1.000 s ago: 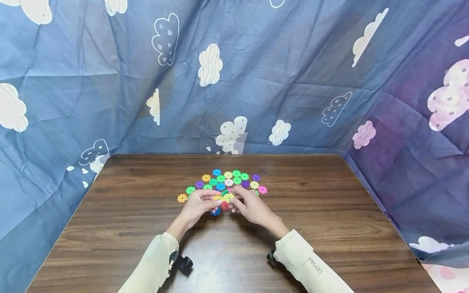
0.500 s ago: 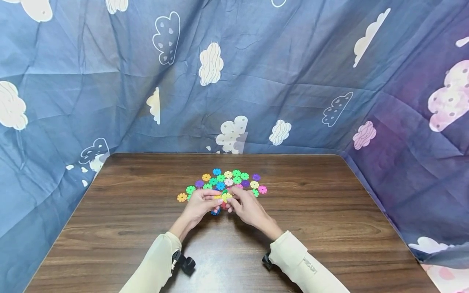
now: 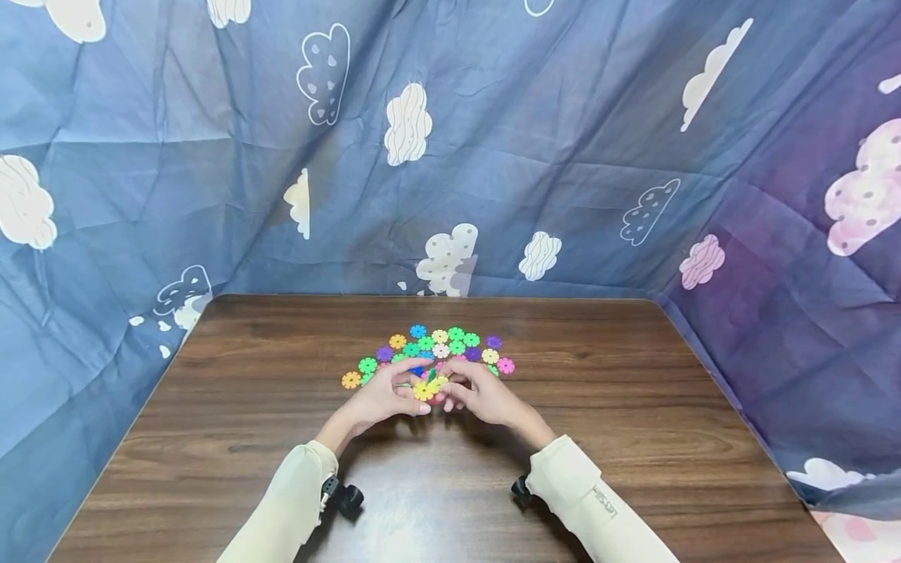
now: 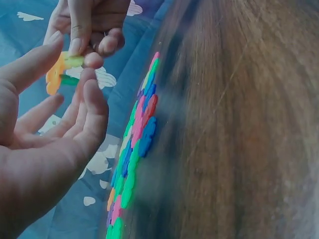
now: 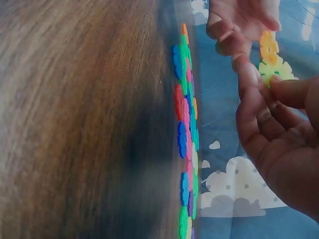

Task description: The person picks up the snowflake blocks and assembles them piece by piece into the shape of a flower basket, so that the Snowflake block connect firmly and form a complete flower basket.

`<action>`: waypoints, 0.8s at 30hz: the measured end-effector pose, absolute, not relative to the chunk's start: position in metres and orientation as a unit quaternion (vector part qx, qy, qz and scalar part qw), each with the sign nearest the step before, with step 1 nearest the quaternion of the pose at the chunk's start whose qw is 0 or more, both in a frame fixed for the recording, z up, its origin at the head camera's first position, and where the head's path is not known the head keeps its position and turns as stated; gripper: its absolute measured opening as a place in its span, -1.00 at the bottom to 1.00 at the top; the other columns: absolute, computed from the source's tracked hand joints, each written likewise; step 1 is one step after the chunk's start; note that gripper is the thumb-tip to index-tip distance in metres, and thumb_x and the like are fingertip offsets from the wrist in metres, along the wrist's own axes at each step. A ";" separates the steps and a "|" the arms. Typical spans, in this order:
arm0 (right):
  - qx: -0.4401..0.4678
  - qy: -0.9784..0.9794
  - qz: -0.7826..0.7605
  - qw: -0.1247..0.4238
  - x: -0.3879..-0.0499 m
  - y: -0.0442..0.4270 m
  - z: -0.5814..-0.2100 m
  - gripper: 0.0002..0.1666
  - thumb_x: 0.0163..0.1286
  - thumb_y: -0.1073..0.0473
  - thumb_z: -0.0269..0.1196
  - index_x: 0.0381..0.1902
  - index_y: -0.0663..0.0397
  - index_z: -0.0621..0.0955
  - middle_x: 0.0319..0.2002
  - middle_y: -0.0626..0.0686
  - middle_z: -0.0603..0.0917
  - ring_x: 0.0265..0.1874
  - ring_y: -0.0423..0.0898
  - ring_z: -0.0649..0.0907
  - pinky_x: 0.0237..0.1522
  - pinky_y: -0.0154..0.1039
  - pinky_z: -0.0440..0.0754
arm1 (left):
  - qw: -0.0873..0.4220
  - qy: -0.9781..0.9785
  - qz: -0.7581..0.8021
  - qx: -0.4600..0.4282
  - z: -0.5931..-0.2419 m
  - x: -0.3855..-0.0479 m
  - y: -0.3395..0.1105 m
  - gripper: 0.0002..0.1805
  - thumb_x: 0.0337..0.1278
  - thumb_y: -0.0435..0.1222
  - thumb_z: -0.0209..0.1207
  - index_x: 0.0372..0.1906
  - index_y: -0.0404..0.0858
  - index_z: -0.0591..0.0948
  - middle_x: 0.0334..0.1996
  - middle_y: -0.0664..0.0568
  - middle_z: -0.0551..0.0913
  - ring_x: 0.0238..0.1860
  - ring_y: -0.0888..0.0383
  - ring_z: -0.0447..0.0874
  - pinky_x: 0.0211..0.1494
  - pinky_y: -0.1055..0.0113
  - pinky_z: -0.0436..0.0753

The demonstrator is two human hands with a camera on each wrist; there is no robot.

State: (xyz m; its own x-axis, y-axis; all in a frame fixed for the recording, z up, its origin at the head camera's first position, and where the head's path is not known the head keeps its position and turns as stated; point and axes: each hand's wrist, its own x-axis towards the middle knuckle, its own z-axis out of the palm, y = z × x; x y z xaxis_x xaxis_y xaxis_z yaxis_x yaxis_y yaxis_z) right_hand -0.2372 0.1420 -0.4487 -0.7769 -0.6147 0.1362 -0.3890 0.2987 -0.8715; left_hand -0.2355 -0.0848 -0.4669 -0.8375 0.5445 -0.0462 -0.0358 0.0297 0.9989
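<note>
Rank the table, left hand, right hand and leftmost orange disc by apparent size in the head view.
1. Table
2. Left hand and right hand: about alike, so unranked
3. Leftmost orange disc

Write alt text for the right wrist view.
The right hand's fingers pinch a pale yellow notched disc that adjoins an orange one, with the left hand's fingers close by. More colorful discs lie on a wood-grain table.

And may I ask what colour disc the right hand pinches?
Light yellow; the disc shows best in the right wrist view.
</note>
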 end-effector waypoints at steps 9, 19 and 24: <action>-0.327 0.820 -0.460 0.102 -0.238 0.144 -0.452 -0.90 0.47 0.29 0.18 -0.14 0.16 0.64 -0.34 0.19 0.76 -0.69 -0.14 0.55 -0.61 -0.39 0.52 | 0.255 0.669 0.665 0.214 -0.465 -0.236 -0.084 -0.19 0.06 -0.55 0.32 0.45 -0.44 0.26 -0.45 0.10 0.61 -0.50 0.26 0.57 -0.28 0.41 0.64; -0.302 0.830 -0.458 0.103 -0.237 0.145 -0.453 -0.85 0.45 0.26 0.22 -0.16 0.18 0.70 -0.38 0.20 0.74 -0.67 -0.25 0.55 -0.56 -0.20 0.66 | 0.240 0.683 0.657 0.211 -0.467 -0.233 -0.083 -0.25 0.05 -0.53 0.35 0.38 -0.47 0.33 -0.40 0.01 0.63 -0.47 0.25 0.58 -0.31 0.42 0.63; -0.308 0.819 -0.473 0.100 -0.239 0.144 -0.454 -0.86 0.44 0.29 0.22 -0.16 0.20 0.70 -0.39 0.23 0.73 -0.73 -0.19 0.50 -0.64 -0.32 0.57 | 0.214 0.702 0.646 0.210 -0.469 -0.234 -0.085 -0.30 0.04 -0.46 0.40 0.33 -0.41 0.42 0.03 -0.17 0.63 -0.16 0.20 0.70 -0.09 0.39 0.67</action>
State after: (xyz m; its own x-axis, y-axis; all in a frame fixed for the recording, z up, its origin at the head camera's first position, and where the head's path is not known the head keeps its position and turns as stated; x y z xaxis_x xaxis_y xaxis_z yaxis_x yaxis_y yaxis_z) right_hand -0.2393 0.1435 -0.4540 -0.7902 -0.5994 0.1272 -0.4100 0.3629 -0.8368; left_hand -0.2339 -0.0847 -0.4689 -0.8201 0.5715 -0.0290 0.0182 0.0766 0.9969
